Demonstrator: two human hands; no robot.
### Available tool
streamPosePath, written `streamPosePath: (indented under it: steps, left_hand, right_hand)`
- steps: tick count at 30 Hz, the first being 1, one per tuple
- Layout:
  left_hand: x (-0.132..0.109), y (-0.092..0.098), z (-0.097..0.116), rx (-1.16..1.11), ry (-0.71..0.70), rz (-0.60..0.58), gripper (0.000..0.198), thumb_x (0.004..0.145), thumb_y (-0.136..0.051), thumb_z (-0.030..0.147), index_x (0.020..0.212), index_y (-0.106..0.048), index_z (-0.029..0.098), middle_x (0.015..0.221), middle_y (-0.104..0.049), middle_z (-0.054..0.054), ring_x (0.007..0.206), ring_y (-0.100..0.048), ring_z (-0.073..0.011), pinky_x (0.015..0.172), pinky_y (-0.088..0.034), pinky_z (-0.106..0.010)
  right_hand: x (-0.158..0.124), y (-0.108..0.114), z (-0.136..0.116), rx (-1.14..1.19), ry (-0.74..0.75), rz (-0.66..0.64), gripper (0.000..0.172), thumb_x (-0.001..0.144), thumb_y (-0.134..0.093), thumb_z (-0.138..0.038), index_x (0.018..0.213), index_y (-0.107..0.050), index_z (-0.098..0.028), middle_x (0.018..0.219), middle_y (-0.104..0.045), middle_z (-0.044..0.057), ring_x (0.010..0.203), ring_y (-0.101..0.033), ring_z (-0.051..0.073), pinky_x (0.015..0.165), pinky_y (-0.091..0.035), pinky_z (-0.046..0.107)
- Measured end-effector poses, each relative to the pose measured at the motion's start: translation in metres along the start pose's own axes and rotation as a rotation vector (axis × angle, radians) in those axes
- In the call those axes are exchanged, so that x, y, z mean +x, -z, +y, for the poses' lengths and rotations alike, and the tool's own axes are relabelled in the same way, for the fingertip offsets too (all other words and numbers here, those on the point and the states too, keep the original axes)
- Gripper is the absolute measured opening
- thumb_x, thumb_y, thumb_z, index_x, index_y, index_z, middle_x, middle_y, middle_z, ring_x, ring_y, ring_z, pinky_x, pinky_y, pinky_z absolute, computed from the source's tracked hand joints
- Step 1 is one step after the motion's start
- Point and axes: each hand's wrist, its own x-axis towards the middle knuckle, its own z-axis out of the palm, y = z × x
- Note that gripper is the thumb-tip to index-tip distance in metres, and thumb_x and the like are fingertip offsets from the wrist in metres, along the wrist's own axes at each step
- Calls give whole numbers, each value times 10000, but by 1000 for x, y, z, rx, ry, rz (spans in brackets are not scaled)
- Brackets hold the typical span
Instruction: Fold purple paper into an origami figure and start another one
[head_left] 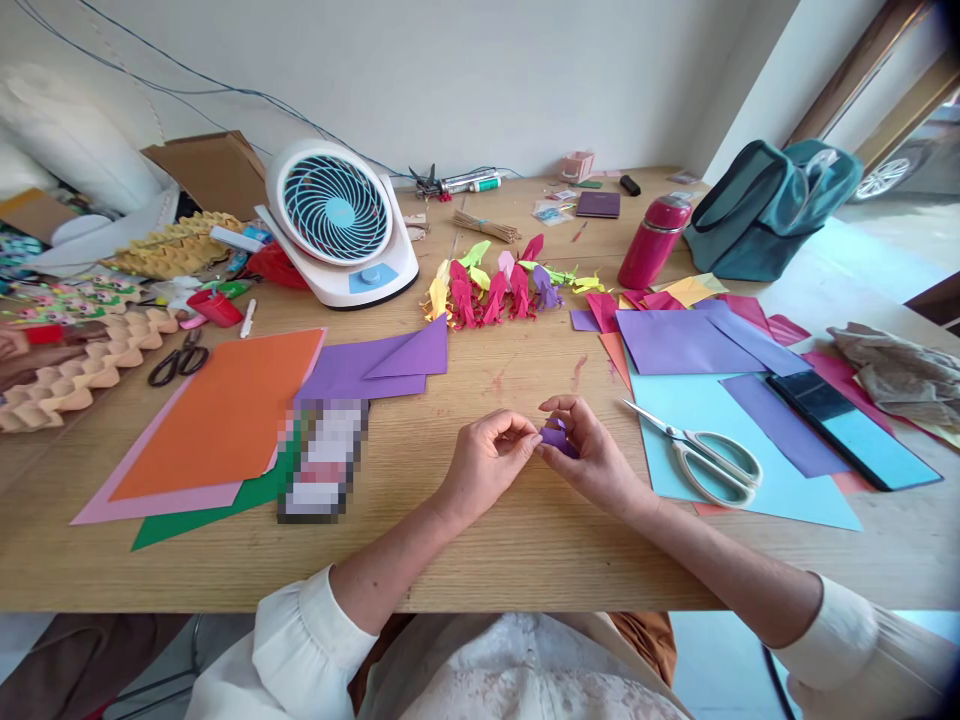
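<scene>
A small folded piece of purple paper (559,440) is held between my two hands above the wooden table. My right hand (589,447) grips it with thumb and fingers curled round it. The thumb and fingertips of my left hand (491,450) pinch its left edge. Part of the paper is hidden by the fingers. Beyond the hands stand several folded paper figures (495,290) in red, yellow, green and purple. White-handled scissors (720,470) lie right of my right hand on a light blue sheet (802,505).
Orange paper (225,410), purple sheets (360,370) and a blurred phone-like object (324,460) lie to the left. A white fan (341,220) stands behind them. Further right are a red bottle (652,245), a teal bag (765,215) and a dark phone (855,430). Another person's hand (11,343) shows far left.
</scene>
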Motion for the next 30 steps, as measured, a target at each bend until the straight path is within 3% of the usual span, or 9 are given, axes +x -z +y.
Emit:
streamPosePath:
  steps: [13,24,30]
  left_hand:
    - [1,-2,-5,3,40,12,171,874,-603,262,737,-571,165,676,-598,11,623,-534,-109,613,-419,-218]
    - [-2,-1,-4,349,-232,58,178,923,-536,187,746,-529,188,727,-583,-2,703,-548,-130,670,-412,-239]
    - [1,1,-1,204,-133,52,66,917,-562,217,980,-581,209,638,-528,54,572,-488,-105,585,-396,-210]
  right_hand:
    - [1,-4,2,25,-24,-3,438,839,-698,-320,1186,-435,-272,844,-536,-35,763,-515,138,680,-400,270]
    - [-1,-4,6,-32,18,54,434,849,-697,-344,1199,-448,-278,876,-566,-25,792,-539,142,740,-428,283]
    - [1,-2,7,35,21,-16,503,851,-697,-336,1274,-429,-284,955,-598,7,832,-562,167,733,-444,297]
